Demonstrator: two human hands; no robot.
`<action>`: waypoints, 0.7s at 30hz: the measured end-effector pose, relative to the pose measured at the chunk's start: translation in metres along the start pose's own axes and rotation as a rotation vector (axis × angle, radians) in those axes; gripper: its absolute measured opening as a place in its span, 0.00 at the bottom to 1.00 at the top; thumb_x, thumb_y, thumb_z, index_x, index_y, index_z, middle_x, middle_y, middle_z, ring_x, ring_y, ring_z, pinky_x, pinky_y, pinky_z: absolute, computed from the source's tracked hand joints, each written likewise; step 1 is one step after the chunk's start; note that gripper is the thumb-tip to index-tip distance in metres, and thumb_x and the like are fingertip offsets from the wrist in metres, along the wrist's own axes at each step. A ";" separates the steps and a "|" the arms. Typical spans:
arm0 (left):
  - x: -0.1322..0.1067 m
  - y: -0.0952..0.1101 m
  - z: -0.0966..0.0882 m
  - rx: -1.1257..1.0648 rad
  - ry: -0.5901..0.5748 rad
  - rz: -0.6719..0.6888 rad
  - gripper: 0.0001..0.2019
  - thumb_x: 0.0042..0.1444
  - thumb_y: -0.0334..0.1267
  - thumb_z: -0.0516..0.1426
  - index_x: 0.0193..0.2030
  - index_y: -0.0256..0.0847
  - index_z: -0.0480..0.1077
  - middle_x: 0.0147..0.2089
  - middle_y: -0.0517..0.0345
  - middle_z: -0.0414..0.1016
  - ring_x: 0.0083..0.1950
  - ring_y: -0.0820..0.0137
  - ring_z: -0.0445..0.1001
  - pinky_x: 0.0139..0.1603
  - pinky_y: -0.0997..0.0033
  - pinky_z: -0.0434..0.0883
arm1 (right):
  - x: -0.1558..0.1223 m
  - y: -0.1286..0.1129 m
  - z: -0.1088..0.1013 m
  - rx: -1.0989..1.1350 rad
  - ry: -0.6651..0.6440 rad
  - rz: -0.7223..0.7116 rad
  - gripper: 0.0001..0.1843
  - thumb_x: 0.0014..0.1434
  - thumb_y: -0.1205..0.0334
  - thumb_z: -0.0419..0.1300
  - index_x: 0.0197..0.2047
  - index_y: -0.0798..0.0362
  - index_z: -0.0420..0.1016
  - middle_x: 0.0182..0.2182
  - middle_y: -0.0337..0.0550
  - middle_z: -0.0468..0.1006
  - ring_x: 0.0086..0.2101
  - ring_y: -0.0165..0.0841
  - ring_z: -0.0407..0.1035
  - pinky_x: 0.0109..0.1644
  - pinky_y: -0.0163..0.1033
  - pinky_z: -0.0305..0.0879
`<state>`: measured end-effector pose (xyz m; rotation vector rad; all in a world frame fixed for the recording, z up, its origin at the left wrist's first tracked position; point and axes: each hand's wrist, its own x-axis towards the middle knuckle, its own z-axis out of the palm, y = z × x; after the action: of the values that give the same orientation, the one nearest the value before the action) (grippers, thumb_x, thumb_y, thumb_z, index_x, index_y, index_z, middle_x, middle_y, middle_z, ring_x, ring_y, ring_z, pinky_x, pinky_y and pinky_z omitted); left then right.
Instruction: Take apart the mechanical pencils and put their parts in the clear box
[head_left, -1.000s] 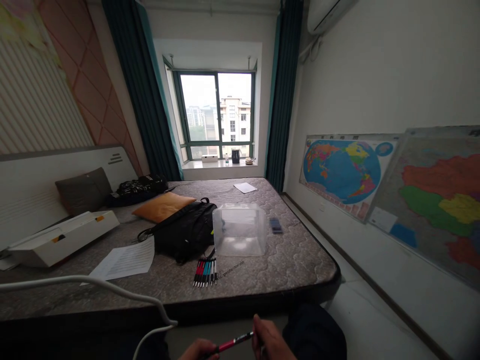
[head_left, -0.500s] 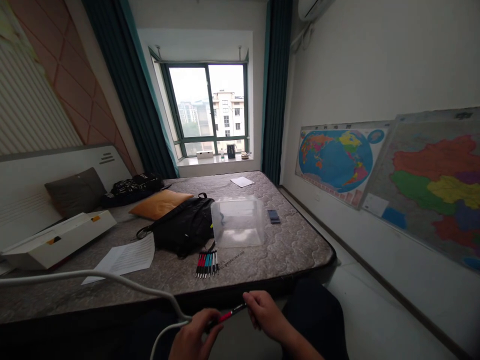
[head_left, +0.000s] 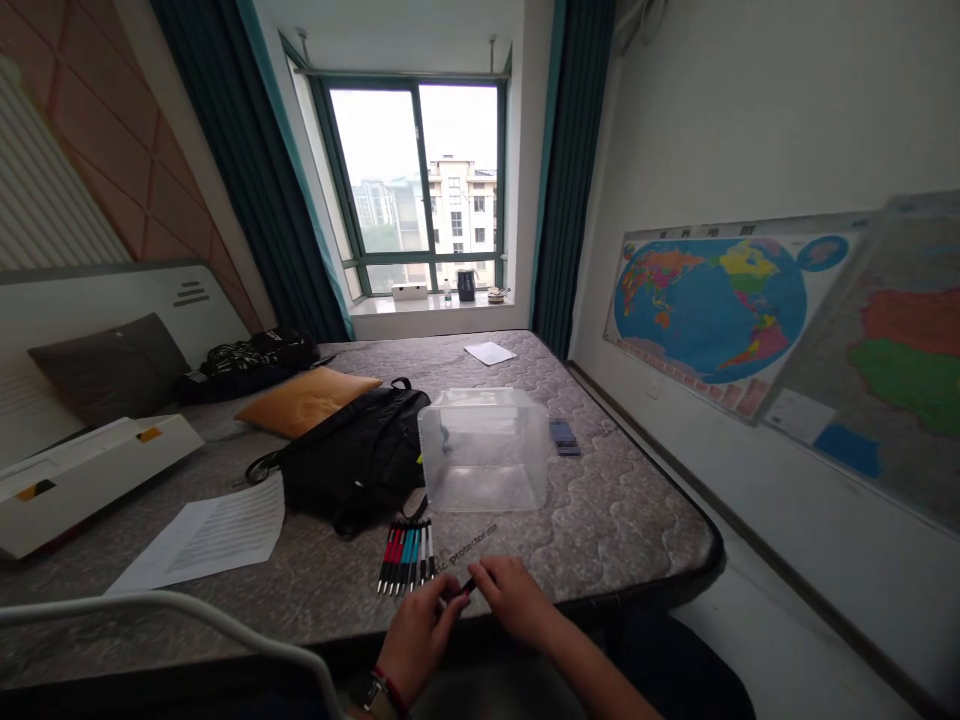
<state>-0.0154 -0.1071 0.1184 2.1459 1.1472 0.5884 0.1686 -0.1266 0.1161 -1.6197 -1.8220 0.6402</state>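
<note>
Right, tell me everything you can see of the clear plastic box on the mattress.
A transparent, cube-shaped plastic box stands upright on the quilted grey mattress. Its thin, slightly cloudy walls catch pale reflections, and a dark shape shows through on the left. Whether its top is open cannot be told. It sits close beside a black fabric bag, with a row of pens in front and a small dark blue stack to the right.

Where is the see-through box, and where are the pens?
clear plastic box [head_left: 484, 470], head view, point on its front wall
row of pens [head_left: 406, 557], head view, point on the middle of the pen barrels
</note>
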 end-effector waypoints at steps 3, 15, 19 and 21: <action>0.028 -0.010 0.004 0.005 -0.019 -0.029 0.12 0.66 0.46 0.49 0.38 0.42 0.68 0.35 0.58 0.77 0.33 0.69 0.74 0.36 0.72 0.65 | 0.028 0.020 0.005 -0.005 -0.023 0.010 0.23 0.70 0.55 0.47 0.29 0.55 0.75 0.27 0.43 0.78 0.28 0.31 0.67 0.33 0.35 0.52; 0.084 -0.061 0.081 -0.143 -0.074 -0.176 0.14 0.68 0.46 0.45 0.50 0.42 0.64 0.35 0.55 0.77 0.36 0.63 0.78 0.36 0.68 0.68 | 0.078 0.118 0.034 0.124 -0.190 0.094 0.22 0.69 0.55 0.49 0.26 0.55 0.71 0.24 0.38 0.71 0.27 0.29 0.62 0.32 0.34 0.52; 0.086 -0.069 0.083 -0.194 -0.170 -0.172 0.14 0.69 0.44 0.43 0.47 0.45 0.67 0.41 0.54 0.79 0.43 0.64 0.78 0.44 0.68 0.69 | 0.079 0.123 0.027 0.128 -0.282 0.086 0.22 0.71 0.55 0.47 0.29 0.54 0.70 0.25 0.38 0.71 0.28 0.30 0.64 0.34 0.34 0.54; 0.087 -0.072 0.081 -0.193 -0.192 -0.178 0.14 0.69 0.44 0.44 0.47 0.45 0.68 0.41 0.55 0.79 0.43 0.64 0.78 0.45 0.69 0.69 | 0.077 0.125 0.026 0.089 -0.300 0.061 0.21 0.71 0.55 0.46 0.31 0.54 0.70 0.25 0.38 0.71 0.29 0.30 0.64 0.35 0.35 0.55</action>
<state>0.0405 -0.0288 0.0184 1.8689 1.1135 0.3869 0.2319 -0.0324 0.0196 -1.5930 -1.9258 1.0233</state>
